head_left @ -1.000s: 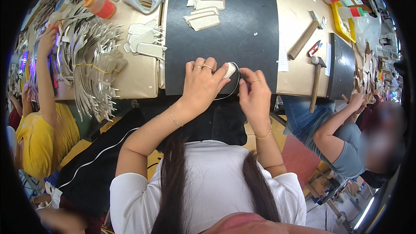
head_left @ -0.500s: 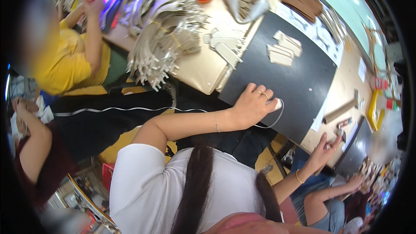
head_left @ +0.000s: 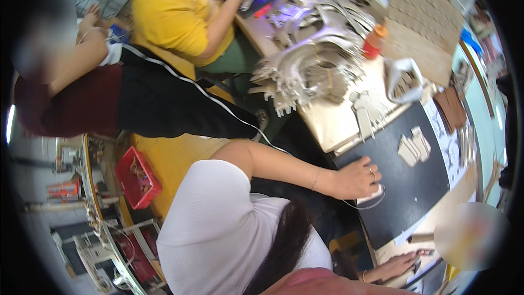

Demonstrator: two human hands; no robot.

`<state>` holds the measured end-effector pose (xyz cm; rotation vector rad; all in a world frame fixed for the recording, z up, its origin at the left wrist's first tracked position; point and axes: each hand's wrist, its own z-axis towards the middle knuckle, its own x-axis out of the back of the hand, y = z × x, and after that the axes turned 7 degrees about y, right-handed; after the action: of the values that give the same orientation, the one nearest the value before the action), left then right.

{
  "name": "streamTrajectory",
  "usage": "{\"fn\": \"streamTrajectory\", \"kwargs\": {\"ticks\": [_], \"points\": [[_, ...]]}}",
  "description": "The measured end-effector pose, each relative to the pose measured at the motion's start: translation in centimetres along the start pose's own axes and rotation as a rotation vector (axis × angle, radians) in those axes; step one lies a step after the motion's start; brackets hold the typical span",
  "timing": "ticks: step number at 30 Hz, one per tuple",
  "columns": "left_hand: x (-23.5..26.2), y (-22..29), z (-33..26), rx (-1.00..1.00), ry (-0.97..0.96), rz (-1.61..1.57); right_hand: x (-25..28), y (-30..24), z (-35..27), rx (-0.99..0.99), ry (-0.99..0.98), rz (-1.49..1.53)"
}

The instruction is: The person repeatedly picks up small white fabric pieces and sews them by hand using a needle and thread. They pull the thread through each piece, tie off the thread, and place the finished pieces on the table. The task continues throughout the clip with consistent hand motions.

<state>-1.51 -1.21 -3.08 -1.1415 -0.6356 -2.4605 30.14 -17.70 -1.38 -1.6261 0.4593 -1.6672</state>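
Note:
My left hand (head_left: 355, 177) is closed over a small white object (head_left: 370, 193) at the near left edge of a black mat. Its shape is mostly covered by my fingers. A thin white cord (head_left: 373, 206) loops beside it, and a longer white line runs off to the upper left past my forearm. At the lower right, my right hand (head_left: 398, 266) stretches its fingers toward a small dark item (head_left: 416, 266) on the table; its outline is blurred. Beyond my left hand, several beige strap-like pieces (head_left: 413, 147) lie on the black mat (head_left: 390, 216).
Bundled pale strips (head_left: 319, 71) are heaped at the far left of the table. Near them stand an orange-red bottle (head_left: 374, 42) and a white bag (head_left: 403, 79). Brown pieces (head_left: 450, 108) lie to the right. A co-worker in yellow (head_left: 174, 16) sits opposite; another person stands left.
The view has swung leftward, so the table appears farther right. My left hand keeps its hold on the white object on the mat. The right hand stays near the small dark item.

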Motion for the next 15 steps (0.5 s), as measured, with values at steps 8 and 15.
{"fn": "streamTrajectory", "kwargs": {"ticks": [8, 15], "points": [[-1.0, -0.2, -0.7, 0.015, -0.027, -0.076, -1.5, -2.4, 0.4, 0.592, -0.082, 0.035], [0.4, -0.7, 0.0, -0.056, -0.022, 0.011, -4.5, -7.1, -5.9, 0.413, -0.532, 0.08]]}}
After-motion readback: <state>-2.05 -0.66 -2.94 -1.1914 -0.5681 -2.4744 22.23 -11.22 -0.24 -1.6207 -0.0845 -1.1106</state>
